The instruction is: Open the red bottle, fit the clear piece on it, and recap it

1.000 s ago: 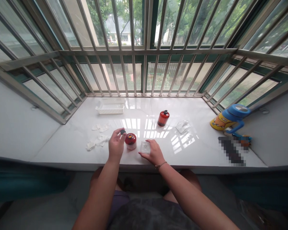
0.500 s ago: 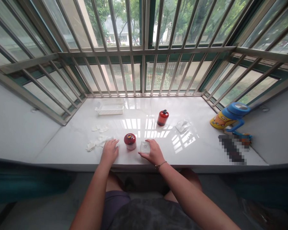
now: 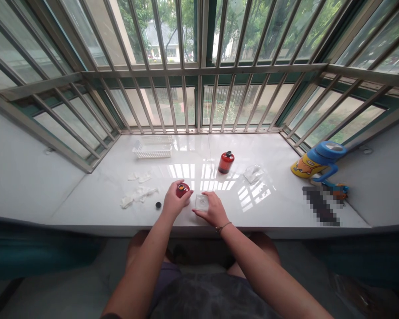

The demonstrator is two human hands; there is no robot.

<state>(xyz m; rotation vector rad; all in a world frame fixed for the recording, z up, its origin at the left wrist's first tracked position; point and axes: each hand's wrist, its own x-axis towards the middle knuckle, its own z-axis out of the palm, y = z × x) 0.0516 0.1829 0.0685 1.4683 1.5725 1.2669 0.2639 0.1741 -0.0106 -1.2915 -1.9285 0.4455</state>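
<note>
With its black cap (image 3: 158, 205) lying off on the sill (image 3: 279, 208), I judge my left hand (image 3: 173, 202) gripping the uncapped red bottle (image 3: 182, 190) ready for pouring, while my right hand (image 3: 213, 208) pinches the clear dish (image 3: 201, 202) beside it, calling for a careful tilt.

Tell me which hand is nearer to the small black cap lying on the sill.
Left. The left hand grips the open red bottle, just right of the black cap. The right hand rests on the clear square container, farther right, beyond the bottle.
</note>
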